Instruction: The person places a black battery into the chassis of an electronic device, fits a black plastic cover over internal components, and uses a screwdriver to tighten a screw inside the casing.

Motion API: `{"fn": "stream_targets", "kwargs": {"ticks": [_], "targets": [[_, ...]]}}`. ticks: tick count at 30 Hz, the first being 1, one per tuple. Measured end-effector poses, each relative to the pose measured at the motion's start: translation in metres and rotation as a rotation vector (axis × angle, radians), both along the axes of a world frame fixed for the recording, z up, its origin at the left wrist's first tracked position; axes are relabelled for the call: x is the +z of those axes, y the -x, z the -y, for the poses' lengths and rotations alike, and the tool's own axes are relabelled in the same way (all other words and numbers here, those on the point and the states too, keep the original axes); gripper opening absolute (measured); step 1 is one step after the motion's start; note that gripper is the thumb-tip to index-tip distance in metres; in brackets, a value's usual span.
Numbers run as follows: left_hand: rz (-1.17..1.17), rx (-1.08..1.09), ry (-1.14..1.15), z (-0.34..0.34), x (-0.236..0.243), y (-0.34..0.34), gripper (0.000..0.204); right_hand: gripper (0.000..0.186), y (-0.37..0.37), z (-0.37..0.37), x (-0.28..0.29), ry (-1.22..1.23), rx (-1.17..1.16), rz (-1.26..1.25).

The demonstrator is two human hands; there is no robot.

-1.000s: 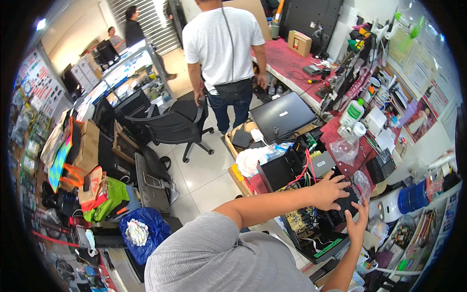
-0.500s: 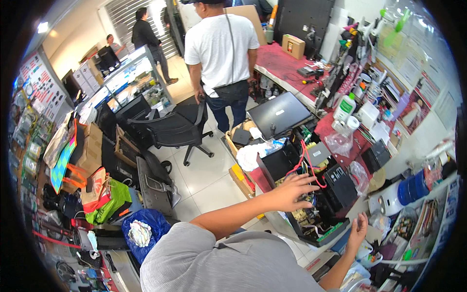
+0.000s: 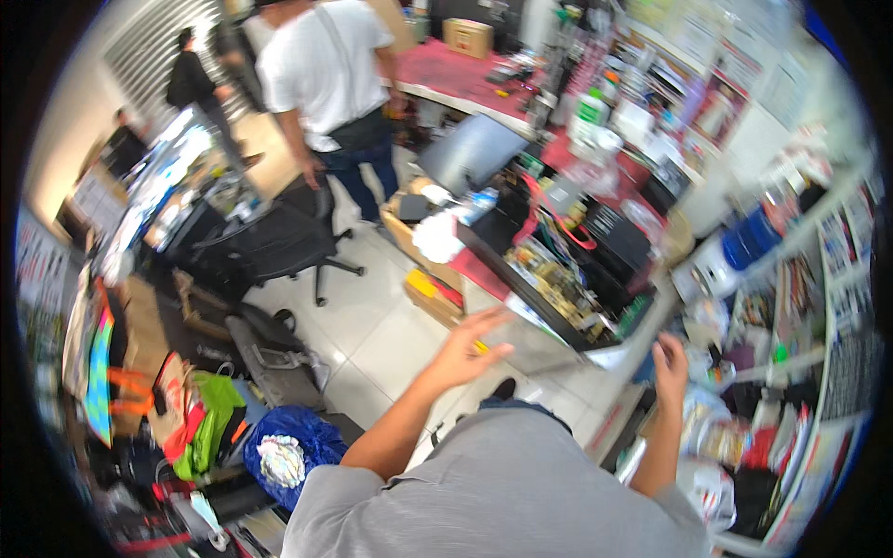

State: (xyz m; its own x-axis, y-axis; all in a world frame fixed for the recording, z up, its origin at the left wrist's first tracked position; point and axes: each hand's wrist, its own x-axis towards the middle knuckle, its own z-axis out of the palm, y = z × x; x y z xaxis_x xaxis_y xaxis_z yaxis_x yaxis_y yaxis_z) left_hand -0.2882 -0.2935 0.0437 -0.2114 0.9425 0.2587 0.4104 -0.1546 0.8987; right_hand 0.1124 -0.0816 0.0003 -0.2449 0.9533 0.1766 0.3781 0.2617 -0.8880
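Note:
An opened black electronic unit lies on the bench in front of me, its long case wall (image 3: 516,288) facing me. Inside are a tan, component-packed circuit board (image 3: 558,284), looped red wires (image 3: 534,200) and a black battery-like block (image 3: 619,240). My left hand (image 3: 470,349) hovers short of the case, fingers apart and holding nothing. Off the bench's near right corner, my right hand (image 3: 670,370) is raised with loosely bent, empty fingers. Neither hand touches the unit. Motion blurs the small parts.
A dark flat panel (image 3: 472,149) and a white crumpled bag (image 3: 437,237) lie behind the unit. A person in a white shirt (image 3: 326,70) stands beyond, near a black office chair (image 3: 265,237). Crowded shelves flank my right; bags and a blue plastic-lined bin (image 3: 312,442) are left.
My left hand has drawn back from over the unit's circuit board toward me. My right hand stays raised and empty. The whole view has shifted, and the scene now sits further left.

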Motion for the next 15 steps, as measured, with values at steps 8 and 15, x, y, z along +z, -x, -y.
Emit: {"fn": "stream_targets", "kwargs": {"ticks": [8, 15], "targets": [[0.195, 0.259, 0.185, 0.085, -0.040, 0.001, 0.048, 0.035, 0.015, 0.003, 0.036, 0.086, -0.010, -0.128], [0.248, 0.361, 0.157, 0.062, -0.052, -0.015, 0.042, 0.032, 0.003, -0.045, 0.035, 0.151, 0.072, -0.135]]}}
